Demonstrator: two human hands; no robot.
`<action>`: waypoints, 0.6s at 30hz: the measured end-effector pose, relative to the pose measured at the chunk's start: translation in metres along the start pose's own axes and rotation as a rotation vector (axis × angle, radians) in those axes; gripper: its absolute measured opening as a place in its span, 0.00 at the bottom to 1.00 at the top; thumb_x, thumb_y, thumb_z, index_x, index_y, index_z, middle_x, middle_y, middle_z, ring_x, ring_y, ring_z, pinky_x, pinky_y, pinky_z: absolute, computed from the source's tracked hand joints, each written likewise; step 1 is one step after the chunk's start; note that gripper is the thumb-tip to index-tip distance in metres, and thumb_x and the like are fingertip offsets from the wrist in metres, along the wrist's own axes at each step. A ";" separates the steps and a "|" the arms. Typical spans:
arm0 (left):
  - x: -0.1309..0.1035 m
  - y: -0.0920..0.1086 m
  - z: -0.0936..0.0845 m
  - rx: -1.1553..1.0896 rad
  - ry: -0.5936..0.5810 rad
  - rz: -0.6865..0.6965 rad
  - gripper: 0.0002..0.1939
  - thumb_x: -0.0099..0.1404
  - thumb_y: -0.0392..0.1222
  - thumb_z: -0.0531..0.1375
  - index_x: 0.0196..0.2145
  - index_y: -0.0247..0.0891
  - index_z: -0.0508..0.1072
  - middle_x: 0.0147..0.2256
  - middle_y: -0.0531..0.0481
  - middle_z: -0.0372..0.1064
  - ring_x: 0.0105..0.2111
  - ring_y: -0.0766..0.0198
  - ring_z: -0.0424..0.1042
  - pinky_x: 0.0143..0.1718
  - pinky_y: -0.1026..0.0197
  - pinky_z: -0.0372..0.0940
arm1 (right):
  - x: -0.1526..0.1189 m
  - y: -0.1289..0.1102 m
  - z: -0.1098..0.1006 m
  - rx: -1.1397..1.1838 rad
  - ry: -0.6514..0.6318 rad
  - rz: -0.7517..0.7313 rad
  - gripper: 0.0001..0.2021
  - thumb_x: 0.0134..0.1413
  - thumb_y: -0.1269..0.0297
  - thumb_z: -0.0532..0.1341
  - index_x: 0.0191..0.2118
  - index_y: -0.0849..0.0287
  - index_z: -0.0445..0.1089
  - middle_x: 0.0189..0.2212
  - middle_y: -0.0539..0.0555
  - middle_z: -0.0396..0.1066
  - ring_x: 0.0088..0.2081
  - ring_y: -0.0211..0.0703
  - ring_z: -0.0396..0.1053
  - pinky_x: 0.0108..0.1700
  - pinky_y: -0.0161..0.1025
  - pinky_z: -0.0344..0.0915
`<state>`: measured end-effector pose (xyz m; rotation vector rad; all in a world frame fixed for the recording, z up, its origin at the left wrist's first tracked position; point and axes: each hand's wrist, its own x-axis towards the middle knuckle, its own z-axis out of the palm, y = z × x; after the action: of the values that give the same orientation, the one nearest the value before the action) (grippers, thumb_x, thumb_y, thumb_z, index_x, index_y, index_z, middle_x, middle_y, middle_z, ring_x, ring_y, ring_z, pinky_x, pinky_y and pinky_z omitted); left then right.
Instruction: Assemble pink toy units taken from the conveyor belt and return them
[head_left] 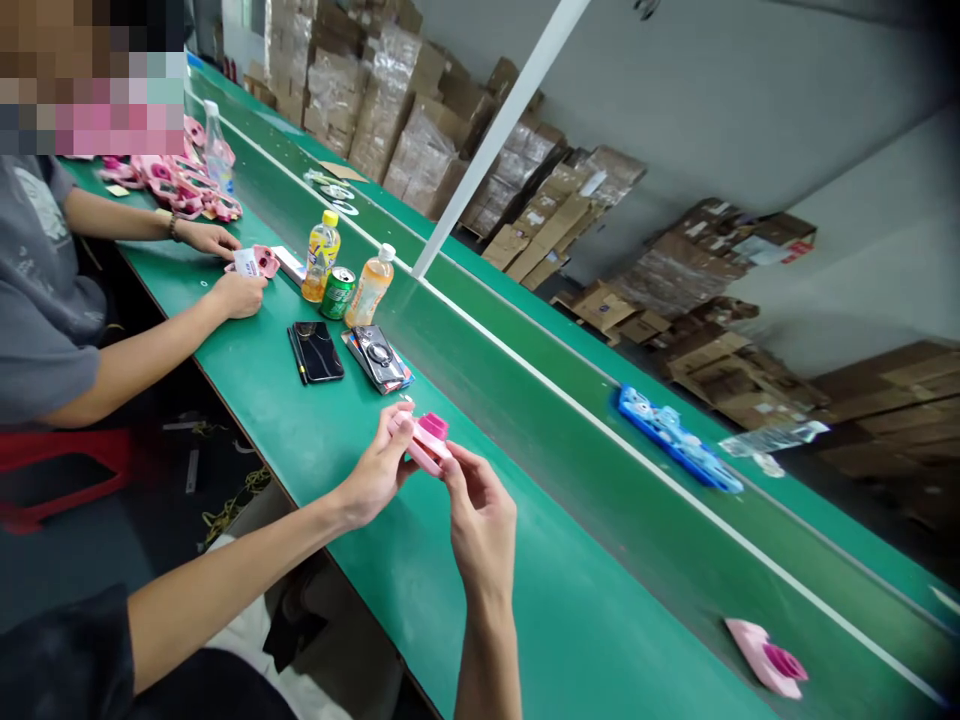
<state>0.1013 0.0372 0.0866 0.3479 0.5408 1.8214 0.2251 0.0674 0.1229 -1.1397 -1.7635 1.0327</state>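
Note:
Between my two hands, above the green table, is a pink plastic toy camera [427, 445] with a darker pink round part standing up from it. My left hand [379, 465] grips its left end, thumb on top. The fingers of my right hand [480, 500] pinch its right end. A similar pink piece [765, 658] with a magenta round part lies on the belt at the lower right. Just beyond my left hand rest a phone with a ring on its back [379, 355] and a dark phone [316, 350].
A yellow-capped bottle [321, 258], a green can [338, 293] and an orange drink bottle [370, 288] stand ahead. At left, a co-worker's hands [238, 293] hold another pink piece near a pink pile [169, 180]. A blue tray [675, 440] lies across the belt.

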 end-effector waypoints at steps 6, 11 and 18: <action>0.000 -0.006 -0.007 0.028 0.014 -0.024 0.33 0.58 0.62 0.71 0.52 0.43 0.66 0.43 0.50 0.71 0.39 0.63 0.74 0.42 0.61 0.67 | 0.003 0.014 0.005 0.129 0.007 0.144 0.30 0.49 0.39 0.67 0.49 0.58 0.73 0.45 0.60 0.80 0.48 0.55 0.78 0.51 0.50 0.74; -0.003 -0.016 -0.004 -0.106 0.113 0.042 0.29 0.59 0.59 0.71 0.50 0.43 0.67 0.44 0.50 0.72 0.44 0.62 0.74 0.46 0.61 0.66 | -0.003 0.025 0.026 0.126 0.096 0.212 0.33 0.47 0.36 0.66 0.49 0.59 0.73 0.48 0.62 0.78 0.51 0.58 0.76 0.51 0.50 0.74; -0.002 -0.025 0.000 -0.177 0.219 0.063 0.33 0.59 0.60 0.71 0.53 0.42 0.63 0.44 0.49 0.70 0.44 0.59 0.74 0.46 0.59 0.67 | -0.012 0.024 0.038 -0.026 0.085 0.191 0.32 0.52 0.33 0.60 0.47 0.58 0.75 0.48 0.61 0.79 0.50 0.57 0.76 0.48 0.47 0.73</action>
<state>0.1220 0.0416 0.0739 0.0448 0.5187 1.9647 0.2017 0.0549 0.0847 -1.3691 -1.6295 1.0590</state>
